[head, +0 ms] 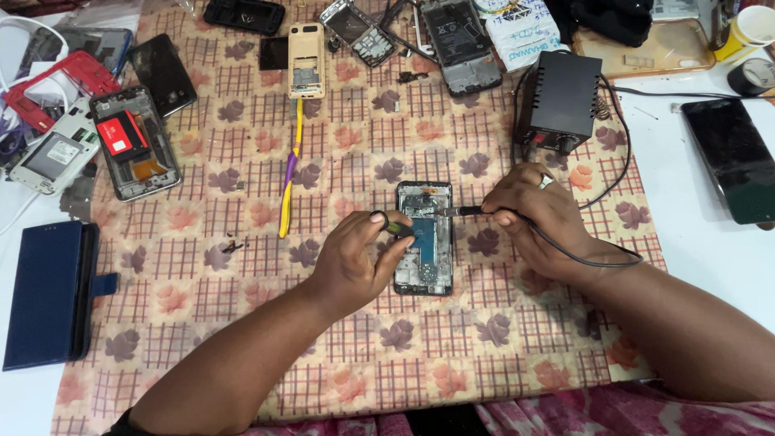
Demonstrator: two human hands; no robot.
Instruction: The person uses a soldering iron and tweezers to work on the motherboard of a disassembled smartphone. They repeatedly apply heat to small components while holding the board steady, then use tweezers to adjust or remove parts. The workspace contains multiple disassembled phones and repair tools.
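Under both hands lies a cloth [339,145] checked in peach and maroon lines with pink and mauve flowers. Between the left hand [355,258] and right hand [537,214] sits an opened phone [425,242], black-framed with silver and blue insides. The left hand pinches a green-and-black tool [397,228]. Beyond the right hand stands a black box [561,101]; left of the left hand lie a yellow-and-purple strip [289,173] and a navy case [48,295].

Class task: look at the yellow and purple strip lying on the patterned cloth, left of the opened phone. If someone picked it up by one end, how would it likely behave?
The yellow and purple strip is long, thin and slightly curved, so it would probably bend or droop rather than stay rigid. It looks light for its length. Lying flat on the patterned cloth, it seems unlikely to roll, and the fabric should keep it from sliding much.
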